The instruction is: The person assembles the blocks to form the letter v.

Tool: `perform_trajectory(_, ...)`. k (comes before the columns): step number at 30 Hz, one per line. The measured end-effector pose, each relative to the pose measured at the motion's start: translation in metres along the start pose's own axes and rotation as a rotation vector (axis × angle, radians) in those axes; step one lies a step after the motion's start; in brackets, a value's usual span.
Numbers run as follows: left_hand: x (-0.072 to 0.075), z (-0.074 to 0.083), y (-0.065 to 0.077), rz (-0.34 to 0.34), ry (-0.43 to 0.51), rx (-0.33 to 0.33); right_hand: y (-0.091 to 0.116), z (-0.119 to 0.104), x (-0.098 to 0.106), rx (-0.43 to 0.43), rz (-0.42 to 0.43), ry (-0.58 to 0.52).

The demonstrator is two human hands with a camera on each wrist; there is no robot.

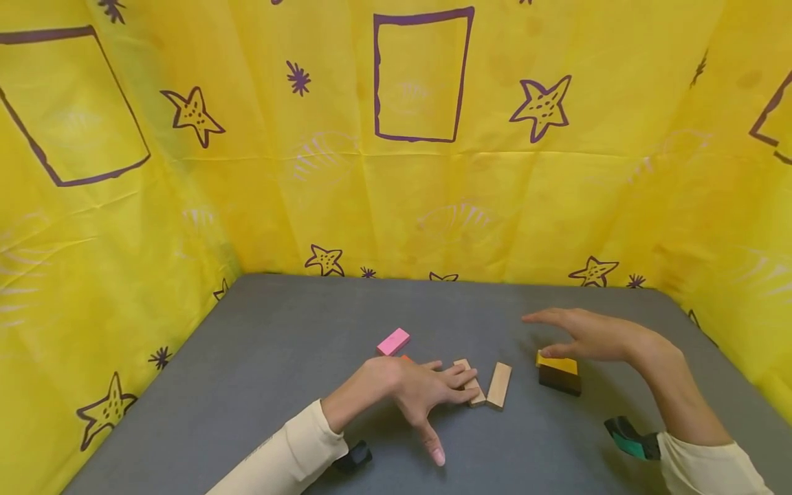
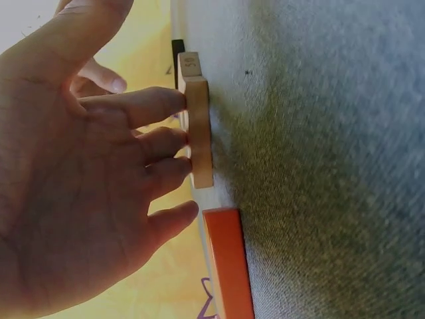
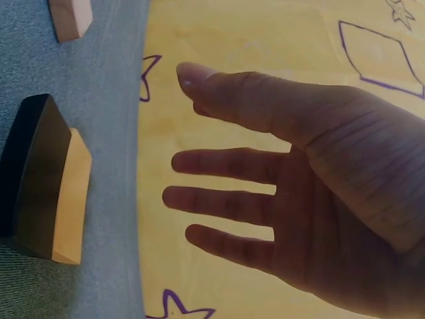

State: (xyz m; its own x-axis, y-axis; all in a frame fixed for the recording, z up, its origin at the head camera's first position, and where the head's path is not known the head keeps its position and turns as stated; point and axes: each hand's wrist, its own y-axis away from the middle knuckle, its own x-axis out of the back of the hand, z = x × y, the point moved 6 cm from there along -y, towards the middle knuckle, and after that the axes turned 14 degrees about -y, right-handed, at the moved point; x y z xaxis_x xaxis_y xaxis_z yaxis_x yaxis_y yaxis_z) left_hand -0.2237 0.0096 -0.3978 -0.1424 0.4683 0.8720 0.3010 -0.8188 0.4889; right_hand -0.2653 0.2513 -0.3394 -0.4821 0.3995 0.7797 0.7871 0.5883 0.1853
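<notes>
Fingers of my left hand (image 1: 423, 392) are spread, their tips resting on a plain wooden block (image 1: 475, 396). A second plain wooden block (image 1: 499, 385) lies beside it, the two nearly meeting at their near ends in a V. Under the left hand an orange block (image 2: 229, 266) is mostly hidden in the head view. My right hand (image 1: 594, 335) hovers with straight fingers, holding nothing, above a yellow block (image 1: 559, 363) and a black block (image 1: 559, 379) that lie against each other. In the right wrist view, a gap separates that hand from the black block (image 3: 30, 173).
A pink block (image 1: 393, 342) lies on the grey table (image 1: 297, 330) beyond the left hand. Yellow cloth (image 1: 421, 179) with purple drawings hangs around the back and sides. Dark straps (image 1: 631, 436) show at the wrists.
</notes>
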Motion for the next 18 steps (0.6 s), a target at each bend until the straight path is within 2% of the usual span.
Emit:
perform_trajectory(6,-0.003,0.003,0.001,-0.022,0.010,0.009,-0.002,0.011,-0.006,-0.027,-0.063,0.035)
perform_trajectory(12,-0.005,0.002,0.002,-0.030,0.024,0.004,-0.003,0.024,-0.012,-0.065,-0.136,0.012)
perform_trajectory(18,-0.004,0.002,-0.001,-0.019,-0.021,0.012,-0.004,0.038,-0.017,-0.140,-0.144,0.061)
